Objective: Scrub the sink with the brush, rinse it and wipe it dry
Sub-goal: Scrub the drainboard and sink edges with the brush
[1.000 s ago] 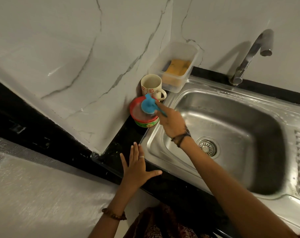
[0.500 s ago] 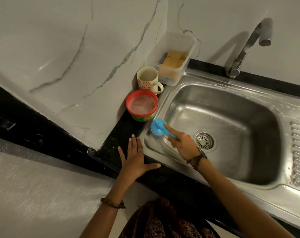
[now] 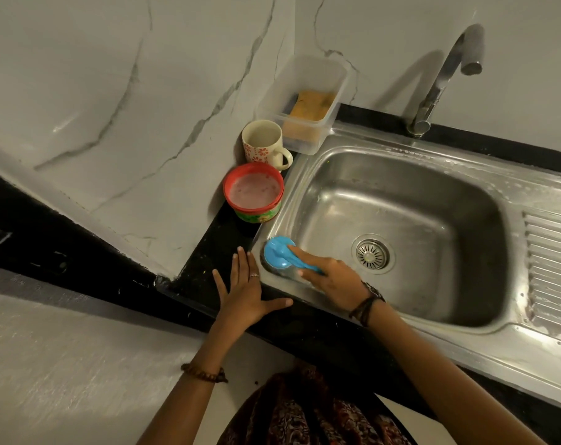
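Stainless steel sink (image 3: pixel 529 200) with drainboard is sitting in a black countertop (image 3: pixel 214 252); the basin is looking wet, no water is running from the tap (image 3: pixel 446 72). A clear plastic tub (image 3: pixel 272 101) holding a yellow sponge (image 3: pixel 314 104), a floral mug (image 3: pixel 263 146) and a red-rimmed bowl (image 3: pixel 253 194) of soapy liquid are standing in a row just beside the sink's left rim.

The right hand (image 3: pixel 337 277) is closing around the handle of the blue scrub brush (image 3: pixel 279 253), index finger lying along it, wrist angled down into the basin. The brush head is pressing on the near-left corner of the sink, at the rim. The left hand (image 3: pixel 243 290) is resting flat on the counter edge, fingers spread, thumb out, holding nothing.

Judgement: scrubbing step is only getting started; rinse and wipe not yet done.

Risks: the bowl is sitting just beside the rim near the brush, so a wide stroke could be knocking it and spilling the liquid. Wet steel could be letting the brush skid off the corner. The bracing hand could be slipping if the counter is wet.
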